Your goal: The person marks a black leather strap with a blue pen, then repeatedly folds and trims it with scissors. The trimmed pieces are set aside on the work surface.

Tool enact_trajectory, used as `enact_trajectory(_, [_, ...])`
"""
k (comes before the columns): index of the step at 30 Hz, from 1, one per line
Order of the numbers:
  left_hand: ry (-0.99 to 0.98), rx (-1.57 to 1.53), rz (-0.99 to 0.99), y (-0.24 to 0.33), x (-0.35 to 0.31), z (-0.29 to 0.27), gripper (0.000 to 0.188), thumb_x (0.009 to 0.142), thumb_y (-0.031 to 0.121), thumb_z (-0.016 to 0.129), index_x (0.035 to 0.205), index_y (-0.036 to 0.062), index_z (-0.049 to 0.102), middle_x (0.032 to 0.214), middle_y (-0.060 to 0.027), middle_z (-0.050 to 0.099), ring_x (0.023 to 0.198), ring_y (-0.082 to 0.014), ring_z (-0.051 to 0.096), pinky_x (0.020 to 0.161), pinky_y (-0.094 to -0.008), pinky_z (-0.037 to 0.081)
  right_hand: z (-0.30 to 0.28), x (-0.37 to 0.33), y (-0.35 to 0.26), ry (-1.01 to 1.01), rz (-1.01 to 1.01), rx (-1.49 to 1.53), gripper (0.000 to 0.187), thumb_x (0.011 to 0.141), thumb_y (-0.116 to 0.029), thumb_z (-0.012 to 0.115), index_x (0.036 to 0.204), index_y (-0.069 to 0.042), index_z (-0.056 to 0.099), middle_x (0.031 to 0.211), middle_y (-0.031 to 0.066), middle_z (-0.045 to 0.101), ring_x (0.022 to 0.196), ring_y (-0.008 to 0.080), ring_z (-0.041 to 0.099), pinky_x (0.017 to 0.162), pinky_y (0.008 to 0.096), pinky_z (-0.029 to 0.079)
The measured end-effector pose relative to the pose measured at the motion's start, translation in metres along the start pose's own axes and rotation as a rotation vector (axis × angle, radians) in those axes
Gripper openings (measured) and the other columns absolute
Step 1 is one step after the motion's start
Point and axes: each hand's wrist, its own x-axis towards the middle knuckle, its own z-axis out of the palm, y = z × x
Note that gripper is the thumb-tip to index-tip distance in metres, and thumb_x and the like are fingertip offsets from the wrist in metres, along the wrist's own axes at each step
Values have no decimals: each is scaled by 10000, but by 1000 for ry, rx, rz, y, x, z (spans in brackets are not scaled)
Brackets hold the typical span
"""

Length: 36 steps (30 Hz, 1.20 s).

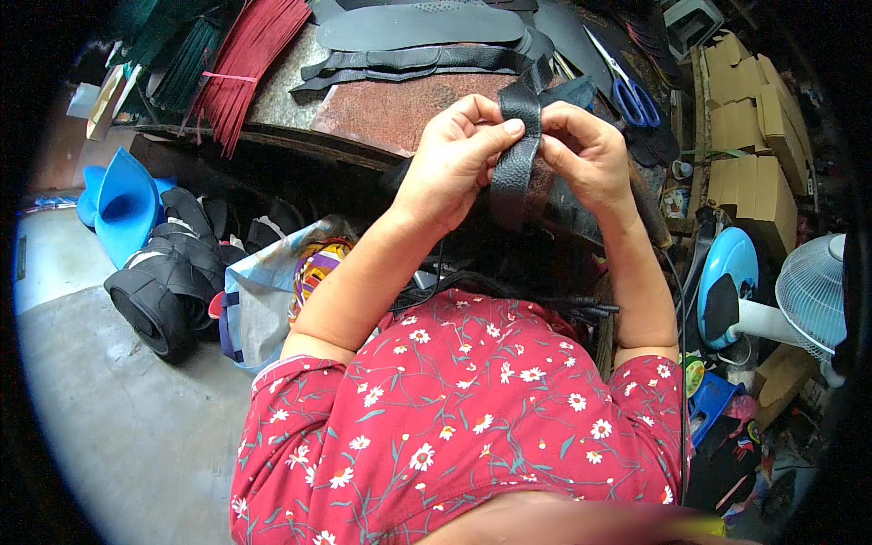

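Cluttered worktop [381, 113] across the upper frame. Left hand [450, 159] and right hand [586, 154] both pinch a black leather strap [515, 154] at center; looks mid-job, more cut pieces [418, 27] still waiting above.

Blue-handled scissors [636, 98] on the bench, red strip bundle [243, 64] (tied), cardboard boxes [752, 136], white fan [813, 292]

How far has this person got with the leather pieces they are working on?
Done, by the look of it: flat cut black pieces lie stacked on the bench. In hand: the left hand and right hand pinch one folded black leather strip between them. What is left cannot be told; blue-handled scissors lie to the right.
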Motion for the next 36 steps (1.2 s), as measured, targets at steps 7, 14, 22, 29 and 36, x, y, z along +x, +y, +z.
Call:
enact_trajectory(7, [44, -125, -18, -3, 1, 10, 117, 880, 78, 657, 908, 52, 547, 713, 22, 575, 562, -31, 526, 490, -168, 421, 5, -9, -3, 146, -47, -66, 172, 793, 10, 712, 957, 23, 661, 865, 25, 644, 751, 58, 572, 687, 197, 471])
enact_trajectory(14, [2, -103, -32, -3, -3, 14, 158, 875, 76, 658, 866, 66, 500, 677, 0, 574, 515, -62, 544, 439, -196, 426, -4, -2, -6, 105, -259, -293, 49, 775, -5, 613, 820, 15, 618, 758, 76, 606, 691, 145, 590, 625, 260, 466])
enact_trajectory(22, [44, -53, 12, -7, -3, 12, 163, 880, 77, 645, 891, 57, 484, 643, -10, 556, 493, -80, 550, 419, -223, 456, -15, -8, -5, 123, -105, -421, 112, 791, -24, 654, 902, -10, 646, 772, 43, 605, 661, 105, 565, 611, 234, 463])
enact_trajectory(29, [9, -107, -19, -12, -7, 15, 156, 886, 80, 636, 907, 46, 485, 663, -38, 588, 502, -107, 575, 427, -232, 471, -13, -15, 1, 58, -159, -214, 108, 804, 11, 644, 911, 30, 651, 833, 47, 622, 735, 106, 585, 666, 232, 467])
enact_trajectory(36, [-46, 122, 60, -20, -14, 14, 169, 887, 85, 640, 930, 23, 489, 704, -46, 603, 523, -102, 580, 452, -235, 487, -22, -9, 0, 111, 405, 52, 144, 896, -163, 590, 849, -53, 669, 704, -31, 596, 620, 59, 515, 574, 205, 402])
